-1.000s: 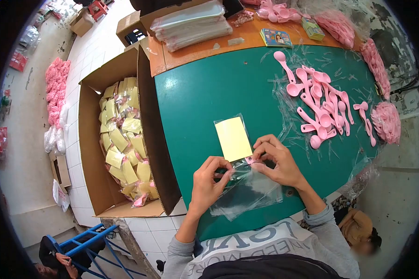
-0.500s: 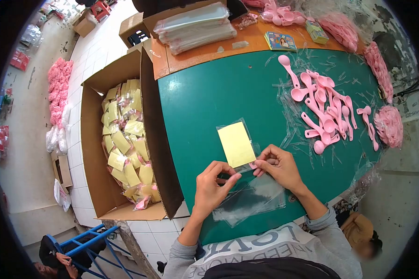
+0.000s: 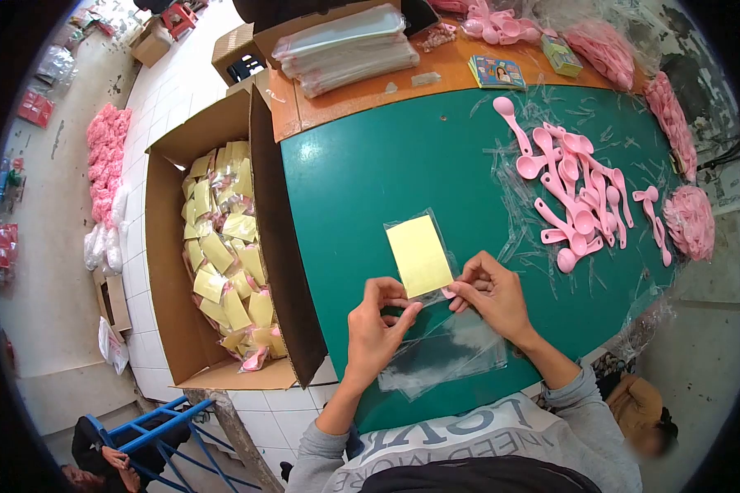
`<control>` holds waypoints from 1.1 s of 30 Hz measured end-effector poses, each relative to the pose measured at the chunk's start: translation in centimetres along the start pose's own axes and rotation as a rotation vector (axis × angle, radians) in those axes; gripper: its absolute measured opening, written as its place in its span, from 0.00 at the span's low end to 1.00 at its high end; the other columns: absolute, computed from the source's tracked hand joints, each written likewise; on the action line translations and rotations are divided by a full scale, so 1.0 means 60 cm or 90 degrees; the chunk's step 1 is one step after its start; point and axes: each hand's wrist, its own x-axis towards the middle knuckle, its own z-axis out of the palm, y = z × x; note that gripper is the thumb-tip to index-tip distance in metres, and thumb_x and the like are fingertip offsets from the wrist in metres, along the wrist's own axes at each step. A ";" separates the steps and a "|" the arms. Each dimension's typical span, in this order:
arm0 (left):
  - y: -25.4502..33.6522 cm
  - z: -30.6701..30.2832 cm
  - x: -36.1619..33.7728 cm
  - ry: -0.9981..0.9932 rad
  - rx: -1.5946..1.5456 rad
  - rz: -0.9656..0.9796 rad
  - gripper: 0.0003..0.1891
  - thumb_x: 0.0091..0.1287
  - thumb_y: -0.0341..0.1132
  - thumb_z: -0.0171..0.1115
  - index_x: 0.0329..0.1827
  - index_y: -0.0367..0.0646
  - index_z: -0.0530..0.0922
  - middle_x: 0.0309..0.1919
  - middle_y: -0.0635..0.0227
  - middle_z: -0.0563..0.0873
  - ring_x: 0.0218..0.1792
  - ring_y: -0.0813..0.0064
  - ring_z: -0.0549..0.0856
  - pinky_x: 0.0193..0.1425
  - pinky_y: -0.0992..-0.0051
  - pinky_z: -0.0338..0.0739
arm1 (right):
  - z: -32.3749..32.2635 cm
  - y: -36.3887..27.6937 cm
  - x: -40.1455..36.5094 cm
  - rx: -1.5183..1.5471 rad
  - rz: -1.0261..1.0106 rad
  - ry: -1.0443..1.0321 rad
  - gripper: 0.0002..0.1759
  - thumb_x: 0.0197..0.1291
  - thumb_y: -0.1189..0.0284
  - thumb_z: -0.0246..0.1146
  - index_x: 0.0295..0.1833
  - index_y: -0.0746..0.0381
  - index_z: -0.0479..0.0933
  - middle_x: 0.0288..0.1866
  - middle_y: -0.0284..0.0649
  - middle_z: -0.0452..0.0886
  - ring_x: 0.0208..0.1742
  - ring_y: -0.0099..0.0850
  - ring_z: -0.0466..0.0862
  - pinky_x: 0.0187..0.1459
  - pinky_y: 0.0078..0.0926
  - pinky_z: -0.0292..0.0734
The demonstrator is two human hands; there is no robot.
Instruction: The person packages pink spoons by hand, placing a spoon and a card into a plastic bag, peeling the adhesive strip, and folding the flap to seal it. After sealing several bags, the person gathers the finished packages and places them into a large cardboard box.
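Note:
A clear bag with a yellow card (image 3: pixel 420 255) inside lies on the green table (image 3: pixel 345 189), and a bit of pink shows at its lower right corner. My left hand (image 3: pixel 378 329) pinches the lower left of the bag's open end. My right hand (image 3: pixel 492 297) grips the lower right corner between thumb and finger, beside the pink piece. Below the hands lie flat empty clear bags (image 3: pixel 444 357). Pink spoons (image 3: pixel 582 220) are heaped to the right.
A cardboard box (image 3: pixel 160 246) of packed yellow-card bags stands left of the table. Stacked clear bags (image 3: pixel 345 49), a card pile (image 3: pixel 497 72) and bundled pink spoons (image 3: pixel 689 222) are around the far and right edges. Two people (image 3: pixel 637 411) (image 3: pixel 99 460) are near the bottom corners.
The view has shifted very slightly. My left hand's fingers have moved a little at the bag's lower edge; my right hand keeps its grip.

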 end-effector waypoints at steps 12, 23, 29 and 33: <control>0.000 -0.004 -0.003 -0.033 0.006 -0.004 0.18 0.61 0.23 0.63 0.55 0.37 0.73 0.38 0.68 0.79 0.39 0.83 0.80 0.33 0.84 0.82 | -0.001 0.001 -0.004 -0.038 -0.007 -0.027 0.22 0.62 0.82 0.58 0.62 0.65 0.71 0.34 0.40 0.82 0.30 0.23 0.83 0.32 0.18 0.81; -0.008 -0.006 -0.004 -0.031 0.028 0.054 0.31 0.60 0.22 0.62 0.68 0.38 0.63 0.40 0.63 0.79 0.40 0.80 0.81 0.33 0.82 0.83 | -0.003 0.007 -0.004 -0.092 -0.046 -0.030 0.20 0.64 0.79 0.57 0.62 0.64 0.71 0.36 0.40 0.80 0.31 0.24 0.84 0.32 0.19 0.81; -0.008 -0.006 -0.003 -0.028 0.006 0.058 0.25 0.61 0.24 0.63 0.61 0.37 0.69 0.40 0.60 0.82 0.37 0.77 0.84 0.30 0.81 0.80 | -0.003 0.008 -0.005 -0.089 -0.041 -0.032 0.20 0.65 0.78 0.56 0.63 0.66 0.70 0.36 0.40 0.80 0.31 0.24 0.84 0.32 0.18 0.81; -0.011 -0.008 -0.003 -0.045 0.022 0.061 0.23 0.61 0.22 0.61 0.61 0.36 0.70 0.44 0.59 0.80 0.38 0.78 0.83 0.29 0.81 0.81 | -0.003 0.006 -0.006 -0.078 -0.027 -0.033 0.20 0.65 0.78 0.55 0.62 0.68 0.71 0.37 0.41 0.80 0.32 0.25 0.84 0.32 0.18 0.81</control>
